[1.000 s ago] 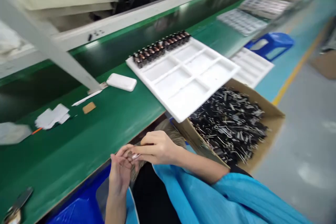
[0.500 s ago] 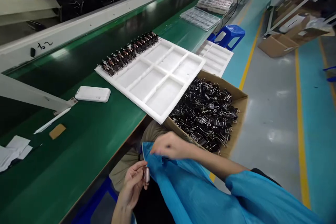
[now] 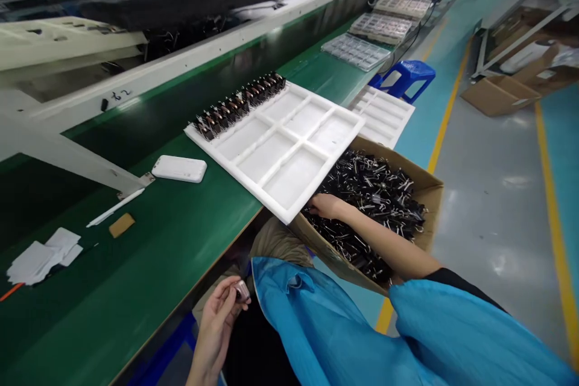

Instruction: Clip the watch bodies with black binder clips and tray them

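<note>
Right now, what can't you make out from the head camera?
All in the head view:
Right hand: fingertips lost among the black clips; whether it grips one, I can't tell.
Pinkish piece: partly covered by the left hand holding it.
Cardboard box: left side partly hidden by the white tray.
Orange stick: cut off by the left edge.

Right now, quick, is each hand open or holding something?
Left hand: closed, holding a small pinkish thing.
Right hand: in the box of black clips; can't tell if it's holding one.
</note>
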Demonstrator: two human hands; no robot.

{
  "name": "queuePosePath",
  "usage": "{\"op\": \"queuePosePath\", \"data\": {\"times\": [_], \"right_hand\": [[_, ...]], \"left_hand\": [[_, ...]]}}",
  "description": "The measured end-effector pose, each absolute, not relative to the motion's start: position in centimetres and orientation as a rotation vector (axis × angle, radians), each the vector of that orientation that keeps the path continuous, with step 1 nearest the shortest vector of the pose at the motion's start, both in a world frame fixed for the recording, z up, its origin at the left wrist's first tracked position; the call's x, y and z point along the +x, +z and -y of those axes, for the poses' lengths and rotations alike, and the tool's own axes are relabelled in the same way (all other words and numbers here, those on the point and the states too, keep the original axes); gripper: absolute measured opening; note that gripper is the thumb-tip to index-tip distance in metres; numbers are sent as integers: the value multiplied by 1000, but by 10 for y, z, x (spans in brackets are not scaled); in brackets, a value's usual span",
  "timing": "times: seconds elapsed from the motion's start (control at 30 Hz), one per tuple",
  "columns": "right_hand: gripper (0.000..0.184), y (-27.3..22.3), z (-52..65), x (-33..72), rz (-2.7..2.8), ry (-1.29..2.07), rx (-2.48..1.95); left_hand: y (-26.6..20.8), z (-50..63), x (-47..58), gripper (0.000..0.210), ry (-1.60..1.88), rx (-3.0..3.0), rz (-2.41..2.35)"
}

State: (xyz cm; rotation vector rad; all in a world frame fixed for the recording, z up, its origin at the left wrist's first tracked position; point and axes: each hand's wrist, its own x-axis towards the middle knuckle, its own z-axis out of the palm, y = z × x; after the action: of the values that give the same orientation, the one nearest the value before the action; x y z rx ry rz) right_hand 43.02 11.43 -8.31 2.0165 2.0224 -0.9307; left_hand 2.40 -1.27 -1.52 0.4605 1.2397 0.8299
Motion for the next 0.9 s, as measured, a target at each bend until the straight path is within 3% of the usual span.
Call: {"op": "queuePosePath", "data": {"times": [0.17,0.4,0.47,0.53,0.6,0.67,0.77,0.9], "right_hand": [[13,-49,-109,451,-2161,-719,2068],[37,0,-91,484,-1976,-692,2433],[48,22,-82,482,-1970,-945,2598],[57,43,-72,464,-2002,-1574,2652],[60,55,-64,428,-1992,-2413,2278],[54,56,-62,380,-1901,-2911,1688],[47,43,-71,307,-1766,-3107,1192],[46,20,-83,229,-1913,-3083,1124]], "left_hand": [[-22,18,31,57,946,452,-1276],[-17,16,41,58,1083,673,-1452],[-10,15,37,55,1116,725,-1495],[-4,13,30,53,1172,729,-1504],[0,10,22,52,1244,714,-1498],[3,5,13,52,1327,687,-1484],[11,-3,0,51,1445,635,-1472],[28,0,-15,51,1517,584,-1431]]}}
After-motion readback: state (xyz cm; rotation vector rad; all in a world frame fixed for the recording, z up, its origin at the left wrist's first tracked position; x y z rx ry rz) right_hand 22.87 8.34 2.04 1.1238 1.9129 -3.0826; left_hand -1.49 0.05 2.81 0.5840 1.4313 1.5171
